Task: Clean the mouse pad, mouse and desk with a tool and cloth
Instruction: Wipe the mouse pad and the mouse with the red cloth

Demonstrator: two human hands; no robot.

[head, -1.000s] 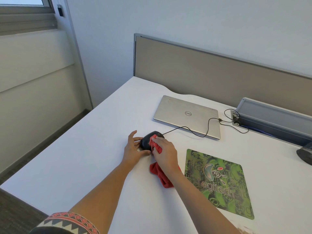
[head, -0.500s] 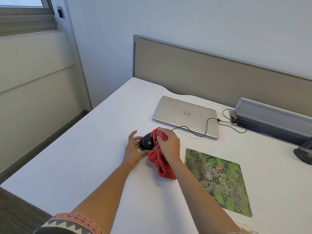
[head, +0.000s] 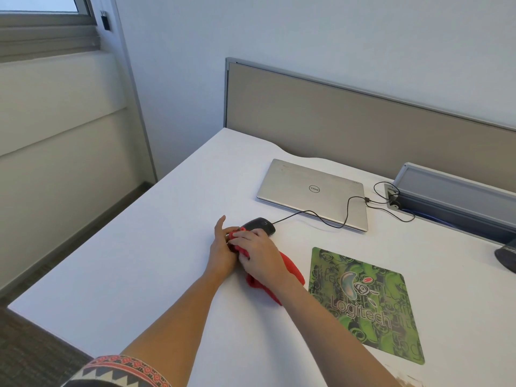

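Observation:
A black wired mouse [head: 261, 225] lies on the white desk [head: 145, 255], left of a green Logitech mouse pad [head: 365, 303]. My left hand [head: 222, 251] holds the mouse's near left side, fingers curled against it. My right hand [head: 258, 254] grips a red cloth [head: 290, 270] and presses it on the mouse's near end. The cloth's tail trails on the desk under my right wrist. The front half of the mouse shows beyond my fingers.
A shut silver laptop [head: 312, 192] lies behind the mouse, with the mouse's black cable [head: 329, 222] looping over its corner to a grey cable tray [head: 458, 199]. A beige partition [head: 363, 129] backs the desk. A dark object [head: 506, 258] sits at the right edge.
My right hand has slid the red cloth back from the mouse's front to its near end, uncovering the front. My left hand has stayed on the mouse's side.

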